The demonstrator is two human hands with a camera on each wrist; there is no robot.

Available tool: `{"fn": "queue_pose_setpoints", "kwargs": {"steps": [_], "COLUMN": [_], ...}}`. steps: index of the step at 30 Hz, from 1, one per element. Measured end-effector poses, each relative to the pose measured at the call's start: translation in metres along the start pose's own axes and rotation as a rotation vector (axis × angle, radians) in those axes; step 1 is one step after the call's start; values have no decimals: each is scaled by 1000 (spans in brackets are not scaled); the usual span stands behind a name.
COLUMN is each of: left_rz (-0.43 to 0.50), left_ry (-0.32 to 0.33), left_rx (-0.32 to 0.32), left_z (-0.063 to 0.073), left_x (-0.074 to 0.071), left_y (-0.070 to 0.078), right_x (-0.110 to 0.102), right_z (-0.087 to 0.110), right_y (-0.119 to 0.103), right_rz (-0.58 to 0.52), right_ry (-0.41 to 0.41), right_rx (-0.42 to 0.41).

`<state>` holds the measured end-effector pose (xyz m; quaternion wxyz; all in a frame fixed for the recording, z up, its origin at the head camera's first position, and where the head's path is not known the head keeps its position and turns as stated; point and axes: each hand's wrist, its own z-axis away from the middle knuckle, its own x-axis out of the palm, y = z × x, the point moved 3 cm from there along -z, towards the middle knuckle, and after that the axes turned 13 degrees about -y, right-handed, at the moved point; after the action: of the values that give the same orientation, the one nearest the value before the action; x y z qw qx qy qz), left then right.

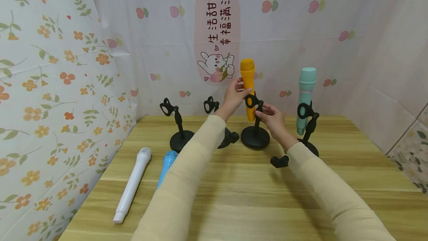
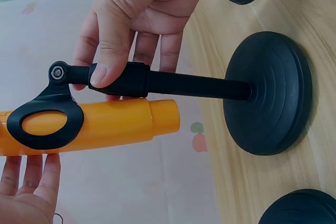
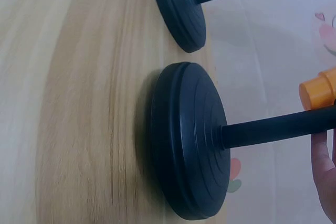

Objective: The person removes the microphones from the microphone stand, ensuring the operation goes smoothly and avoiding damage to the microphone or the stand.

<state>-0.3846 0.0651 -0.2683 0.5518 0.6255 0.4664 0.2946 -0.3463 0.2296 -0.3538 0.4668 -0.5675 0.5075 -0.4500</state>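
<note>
A yellow microphone (image 1: 247, 73) stands nearly upright in the ring clip of a black desk microphone stand (image 1: 255, 137). My left hand (image 1: 233, 97) holds the microphone's body from the left, just above the clip. From the right, my right hand (image 1: 273, 120) grips the stand's post below the joint. The left wrist view shows the right hand's thumb and fingers around the thick collar (image 2: 123, 80), and the clip (image 2: 47, 121) round the yellow body. The stand's round base (image 3: 191, 140) sits on the wooden table.
A mint microphone (image 1: 305, 84) sits in another stand at the right. Two stands with bare clips, one the left stand (image 1: 181, 139), are at the left. A white microphone (image 1: 133, 185) and a blue microphone (image 1: 166, 166) lie at front left. Floral cloth (image 1: 160, 66) hangs behind.
</note>
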Motion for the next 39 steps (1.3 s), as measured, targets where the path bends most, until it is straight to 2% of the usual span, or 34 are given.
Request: {"fn": "queue_pose_setpoints", "kwargs": {"steps": [11, 20, 27, 33, 39], "left_rz": [51, 57, 65, 62, 51], "left_ry": [-45, -41, -55, -77, -93], "left_rx": [41, 49, 70, 99, 98], "left_z": [15, 26, 36, 46, 57], "left_x": [-2, -6, -10, -11, -13], "left_y": [10, 15, 18, 20, 24], "right_x": [-2, 2, 7, 10, 13], "right_z": [16, 27, 35, 42, 50], "right_y": [-14, -23, -27, -30, -32], "right_rz": [-47, -129, -117, -121, -123], "right_ry": [-79, -168, -234, -258, -286], "right_rx": [32, 48, 62, 54, 40]}}
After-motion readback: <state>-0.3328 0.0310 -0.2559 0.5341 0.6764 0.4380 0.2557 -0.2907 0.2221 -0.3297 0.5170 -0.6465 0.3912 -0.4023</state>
